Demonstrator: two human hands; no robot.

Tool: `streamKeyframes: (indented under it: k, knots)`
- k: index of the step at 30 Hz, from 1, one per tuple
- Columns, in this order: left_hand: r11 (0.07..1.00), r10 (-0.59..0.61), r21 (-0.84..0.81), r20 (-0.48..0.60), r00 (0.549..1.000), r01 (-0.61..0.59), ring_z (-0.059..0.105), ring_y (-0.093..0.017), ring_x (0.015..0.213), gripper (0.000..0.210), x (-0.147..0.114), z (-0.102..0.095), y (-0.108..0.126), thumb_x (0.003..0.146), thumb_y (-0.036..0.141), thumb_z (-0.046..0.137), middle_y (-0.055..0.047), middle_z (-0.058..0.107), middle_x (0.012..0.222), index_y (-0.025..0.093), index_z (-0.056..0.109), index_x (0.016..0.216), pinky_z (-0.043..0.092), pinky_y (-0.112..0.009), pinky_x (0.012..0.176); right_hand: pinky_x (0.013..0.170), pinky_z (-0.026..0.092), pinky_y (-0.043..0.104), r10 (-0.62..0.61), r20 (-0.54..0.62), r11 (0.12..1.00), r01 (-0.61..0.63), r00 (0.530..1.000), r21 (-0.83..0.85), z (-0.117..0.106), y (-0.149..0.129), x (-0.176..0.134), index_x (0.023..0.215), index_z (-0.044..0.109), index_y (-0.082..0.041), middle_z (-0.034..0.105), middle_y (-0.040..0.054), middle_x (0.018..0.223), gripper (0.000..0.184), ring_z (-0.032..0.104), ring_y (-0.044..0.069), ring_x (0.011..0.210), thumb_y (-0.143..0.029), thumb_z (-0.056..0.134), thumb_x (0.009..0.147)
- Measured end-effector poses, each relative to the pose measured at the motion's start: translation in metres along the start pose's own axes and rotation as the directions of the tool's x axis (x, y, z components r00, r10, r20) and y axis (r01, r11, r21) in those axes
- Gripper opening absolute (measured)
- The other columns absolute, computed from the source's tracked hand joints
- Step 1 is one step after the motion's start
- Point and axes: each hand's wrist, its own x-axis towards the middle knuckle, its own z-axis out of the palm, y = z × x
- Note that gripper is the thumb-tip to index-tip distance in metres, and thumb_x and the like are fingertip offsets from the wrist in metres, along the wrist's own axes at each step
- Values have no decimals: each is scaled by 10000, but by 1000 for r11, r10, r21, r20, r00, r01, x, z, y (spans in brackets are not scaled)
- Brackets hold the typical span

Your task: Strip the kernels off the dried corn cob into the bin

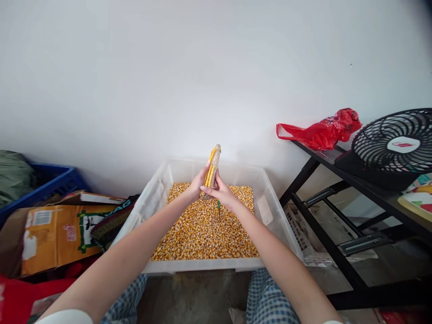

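Two bare hands grip a half-shelled corn cob above a bin of loose kernels.

The corn cob (212, 168) stands nearly upright over the far middle of the clear plastic bin (158, 191); yellow kernels remain in rows down its left side, while the right side and tip are stripped pale. The left hand (197, 183) wraps its fingers around the lower cob from the left, and the right hand (221, 191) clasps it from the right, with a thin green tool (218, 207) poking down below that hand. Loose kernels (205, 229) cover the bin floor. Left of the bin lies an orange cardboard box (57, 236) with a white barcode label and red characters too small to read. On the black shelf (371, 189) at right sit a red plastic bag (320, 130) and a black fan (394, 144) whose white hub bears an unreadable red logo.
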Motion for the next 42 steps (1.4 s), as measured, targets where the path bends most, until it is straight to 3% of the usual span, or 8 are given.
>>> streamKeyframes:
  k: [8, 11, 14, 19, 24, 27, 34, 42]
  knots:
    - [996, -82, -38, 6, 997, 82, 512, -131, 433, 411, -1, -3, 4, 823, 499, 436, -19, 576, 535, 139, 627, 875, 407, -247, 417, 613, 560, 252, 105, 116, 992, -112, 988, 50, -13, -13, -1, 1362, 299, -388, 386, -17, 1390, 750, 595, 153, 939, -355, 668, 709]
    - [998, -54, -15, 19, 998, 54, 543, -136, 468, 435, -2, -2, -1, 802, 522, 469, -21, 601, 587, 131, 624, 913, 436, -249, 446, 530, 537, 212, 66, -6, 997, -66, 998, 30, -6, -9, 1, 1360, 313, -375, 484, -5, 1306, 729, 603, 152, 893, -374, 656, 717]
    - [996, -82, -27, 19, 996, 82, 554, -139, 471, 439, -4, 0, -1, 794, 526, 480, -20, 608, 607, 134, 617, 934, 447, -251, 441, 552, 539, 212, 25, -76, 999, -21, 997, 44, -2, -6, 2, 1367, 317, -351, 524, 2, 1267, 752, 602, 158, 901, -369, 670, 703]
    - [983, -153, -94, 45, 987, 157, 524, -139, 405, 414, -7, 1, 9, 820, 515, 433, -21, 586, 559, 140, 603, 863, 437, -264, 392, 646, 561, 292, 63, -3, 996, -63, 998, 70, -13, -12, 3, 1378, 273, -385, 447, -30, 1353, 783, 613, 161, 884, -379, 671, 703]
    - [997, -60, -45, 40, 997, 62, 519, -132, 406, 419, -6, 2, 5, 816, 531, 441, -10, 571, 539, 146, 600, 851, 422, -243, 379, 619, 536, 244, 50, 1, 997, -49, 999, -54, -11, -14, 1, 1395, 241, -369, 471, -3, 1330, 778, 598, 167, 918, -426, 638, 729]
    - [999, 17, -29, 41, 999, -16, 541, -127, 444, 419, -5, 2, 0, 808, 523, 465, -13, 589, 576, 141, 605, 904, 435, -228, 409, 630, 518, 204, 4, -55, 995, -10, 998, -96, -4, -13, 0, 1385, 285, -342, 499, 11, 1295, 799, 577, 161, 950, -412, 677, 693]
    - [999, -40, 22, 55, 998, 39, 537, -133, 425, 466, -8, 5, -3, 781, 565, 483, -15, 593, 584, 139, 599, 932, 441, -244, 395, 470, 480, 171, 38, -147, 999, -42, 988, -28, -1, -12, 1, 1288, 434, -321, 611, 7, 1114, 620, 585, 115, 725, -443, 632, 713]
    - [998, -60, 7, 53, 997, 60, 531, -132, 432, 461, -8, 7, 9, 806, 555, 437, -25, 589, 582, 133, 587, 912, 437, -246, 405, 550, 508, 230, 121, -163, 987, -101, 979, 127, -15, -15, 7, 1188, 539, -277, 656, -6, 967, 540, 600, 110, 669, -514, 609, 708]
